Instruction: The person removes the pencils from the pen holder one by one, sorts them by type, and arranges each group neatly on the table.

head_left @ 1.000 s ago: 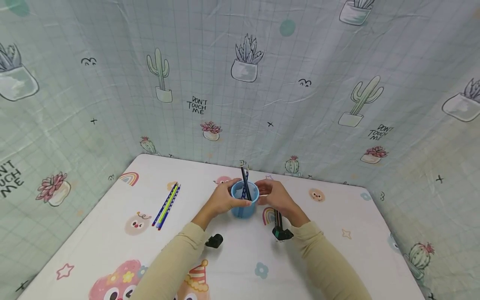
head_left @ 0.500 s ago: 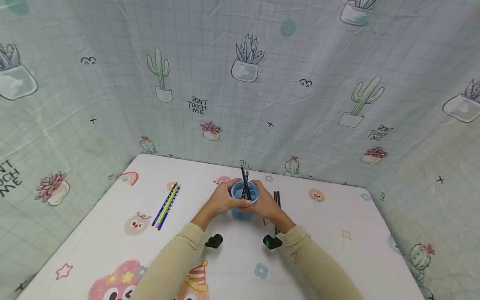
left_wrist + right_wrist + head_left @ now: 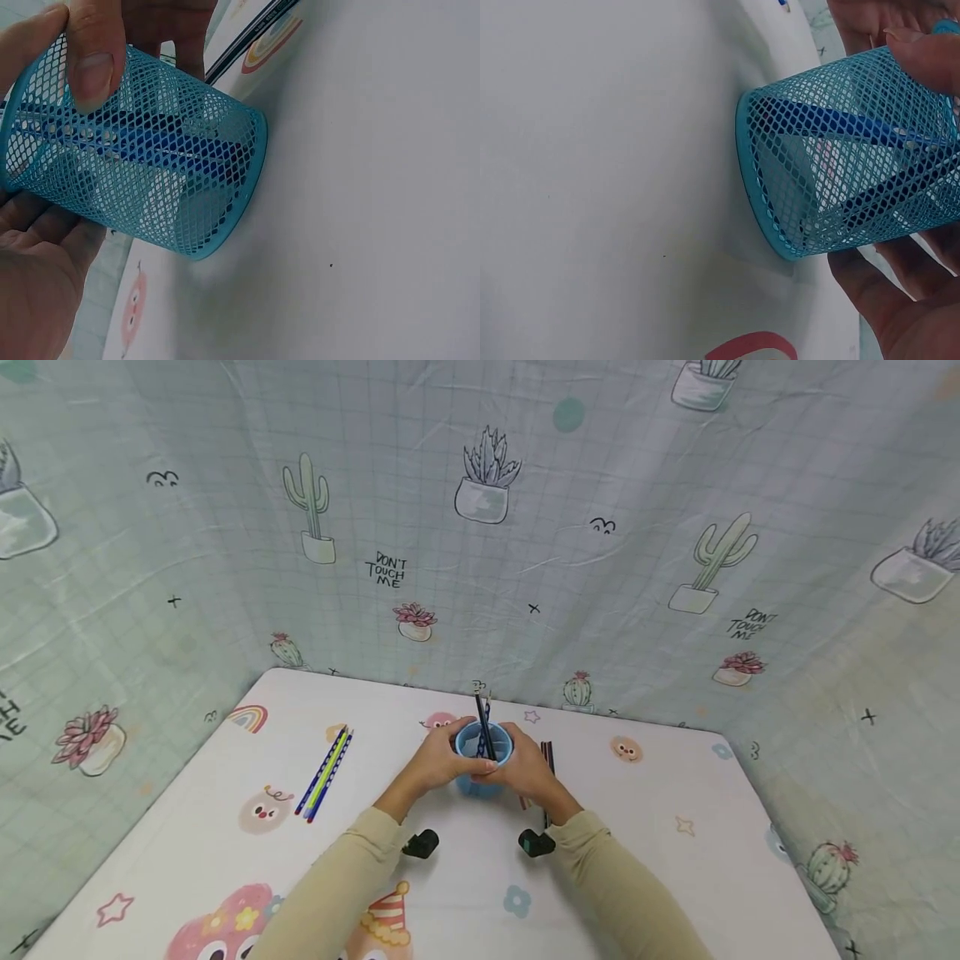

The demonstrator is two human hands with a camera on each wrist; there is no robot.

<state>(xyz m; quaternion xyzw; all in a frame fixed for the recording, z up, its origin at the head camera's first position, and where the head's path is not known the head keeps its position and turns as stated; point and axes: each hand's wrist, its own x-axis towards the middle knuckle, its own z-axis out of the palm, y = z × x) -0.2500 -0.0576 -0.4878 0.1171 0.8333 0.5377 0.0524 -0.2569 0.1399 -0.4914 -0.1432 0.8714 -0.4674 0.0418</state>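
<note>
A blue mesh cup (image 3: 480,787) stands between both hands, upright in the head view, with dark and blue-patterned pencils (image 3: 484,727) leaning inside it. My left hand (image 3: 437,762) grips its left side, thumb across the front near the rim. On the right side my right hand (image 3: 528,770) grips it, its thumb meeting the left one. Through the mesh (image 3: 157,150) in the left wrist view, blue pencils show inside. The right wrist view shows the cup's base edge (image 3: 759,180) close to the white surface.
Several blue and yellow-green pencils (image 3: 324,774) lie on the table (image 3: 630,843) at the left. Dark pencils (image 3: 548,758) lie just right of my right hand, partly behind its wrist. A patterned cloth (image 3: 420,527) hangs around the table's back and sides.
My right hand has moved left from beside the cup and closed round its side, uncovering the dark pencils at the right. My left hand has kept its grip.
</note>
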